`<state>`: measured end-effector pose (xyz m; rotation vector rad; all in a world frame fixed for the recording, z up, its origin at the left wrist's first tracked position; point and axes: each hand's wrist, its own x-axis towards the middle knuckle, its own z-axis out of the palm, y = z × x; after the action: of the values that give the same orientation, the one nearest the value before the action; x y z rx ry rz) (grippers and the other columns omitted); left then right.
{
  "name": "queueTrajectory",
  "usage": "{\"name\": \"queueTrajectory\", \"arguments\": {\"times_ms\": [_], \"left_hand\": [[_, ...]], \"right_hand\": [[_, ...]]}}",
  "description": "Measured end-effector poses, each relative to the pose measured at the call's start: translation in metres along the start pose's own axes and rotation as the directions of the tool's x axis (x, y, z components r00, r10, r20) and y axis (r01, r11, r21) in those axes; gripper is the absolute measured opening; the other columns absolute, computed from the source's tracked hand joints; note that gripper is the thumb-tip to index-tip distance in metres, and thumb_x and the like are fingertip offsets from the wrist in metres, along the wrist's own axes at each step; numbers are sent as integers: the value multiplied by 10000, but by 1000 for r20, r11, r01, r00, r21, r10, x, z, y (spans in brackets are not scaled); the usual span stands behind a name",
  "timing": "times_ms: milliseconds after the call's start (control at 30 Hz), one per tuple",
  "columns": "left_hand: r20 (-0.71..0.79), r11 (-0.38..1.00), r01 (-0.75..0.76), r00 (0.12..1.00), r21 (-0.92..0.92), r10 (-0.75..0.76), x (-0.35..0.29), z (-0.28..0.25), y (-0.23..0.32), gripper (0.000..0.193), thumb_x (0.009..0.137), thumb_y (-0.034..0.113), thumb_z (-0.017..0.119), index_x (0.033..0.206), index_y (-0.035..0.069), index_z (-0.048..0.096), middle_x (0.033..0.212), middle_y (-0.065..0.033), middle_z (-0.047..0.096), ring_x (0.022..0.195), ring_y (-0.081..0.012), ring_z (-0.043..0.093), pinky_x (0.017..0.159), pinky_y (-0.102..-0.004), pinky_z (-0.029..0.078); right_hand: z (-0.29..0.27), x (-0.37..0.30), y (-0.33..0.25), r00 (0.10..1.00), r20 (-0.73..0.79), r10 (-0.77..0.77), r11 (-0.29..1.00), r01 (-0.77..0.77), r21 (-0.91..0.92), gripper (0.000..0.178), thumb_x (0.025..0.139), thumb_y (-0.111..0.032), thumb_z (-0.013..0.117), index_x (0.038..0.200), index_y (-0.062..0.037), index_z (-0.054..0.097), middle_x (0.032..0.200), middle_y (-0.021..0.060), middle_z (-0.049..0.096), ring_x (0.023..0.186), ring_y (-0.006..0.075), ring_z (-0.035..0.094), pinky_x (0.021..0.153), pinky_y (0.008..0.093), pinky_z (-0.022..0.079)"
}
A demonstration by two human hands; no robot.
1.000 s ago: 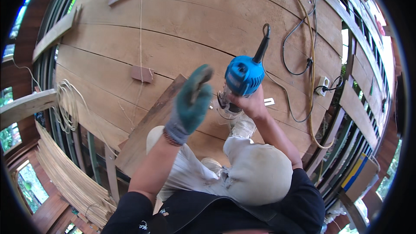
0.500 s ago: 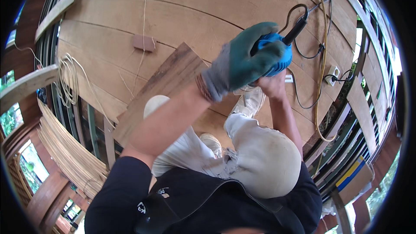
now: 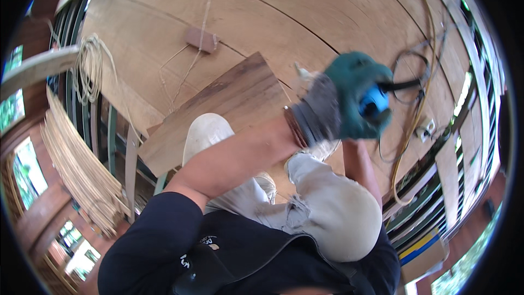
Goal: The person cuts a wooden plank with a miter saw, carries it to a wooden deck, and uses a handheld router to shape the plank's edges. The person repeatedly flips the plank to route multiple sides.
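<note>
My left hand (image 3: 352, 95), in a green-coated grey glove, is closed round a blue corded power tool (image 3: 375, 102) whose black cord sleeve points to the right. The tool's exact kind cannot be made out, as the glove covers most of it. Below the glove comes my bare right forearm (image 3: 357, 164); its hand is hidden behind the glove and tool. A small whitish blurred piece (image 3: 304, 72) shows beside the glove. Left of the hands, a dark-grained brown board (image 3: 234, 90) lies at a slant, partly beneath my left arm and knee.
A reddish-brown block (image 3: 202, 40) with string lies on the plank floor (image 3: 262, 16). Coiled rope (image 3: 90, 68) hangs at the left, above stacked thin strips (image 3: 82, 164). On the right are a yellowish hose (image 3: 419, 125), cables and a white socket box (image 3: 424, 129). Slatted gaps border the floor.
The tool has turned and come nearer my body and to the right, with my left hand still round it. My right hand, visible under the tool before, is now covered. The whole view has shifted.
</note>
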<state>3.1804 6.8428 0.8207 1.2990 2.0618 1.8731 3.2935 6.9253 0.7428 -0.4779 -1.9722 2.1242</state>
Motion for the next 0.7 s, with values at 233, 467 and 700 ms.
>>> {"name": "queueTrajectory", "arguments": {"times_ms": [233, 467, 700], "left_hand": [[-174, 999, 3, 985, -46, -11, -21, 15, 21, 480, 647, 318, 811, 1051, 119, 643, 972, -135, 611, 887, -324, 627, 764, -490, 525], [-235, 979, 33, 969, -199, -81, -37, -7, 19, 385, 715, 268, 763, 1042, 85, 679, 937, -113, 582, 820, -306, 586, 721, -484, 469], [-208, 980, -18, 978, -200, -24, -57, -23, 0, 403, 795, 332, 719, 1111, 87, 662, 1099, -139, 604, 996, -331, 615, 883, -492, 488]], "right_hand": [[7, -11, -8, 992, 94, -83, 987, 95, -132, 764, 701, -239, 923, 1324, -79, 510, 1254, 79, 600, 1149, 222, 597, 993, 387, 495], [16, -12, -9, 976, 179, -122, 963, 160, -216, 774, 722, -224, 909, 1350, -90, 477, 1287, 101, 583, 1178, 245, 587, 1014, 403, 489], [23, -4, -11, 965, 230, -123, 947, 184, -264, 786, 742, -209, 896, 1376, -101, 445, 1320, 123, 565, 1207, 268, 577, 1035, 418, 482]]}}
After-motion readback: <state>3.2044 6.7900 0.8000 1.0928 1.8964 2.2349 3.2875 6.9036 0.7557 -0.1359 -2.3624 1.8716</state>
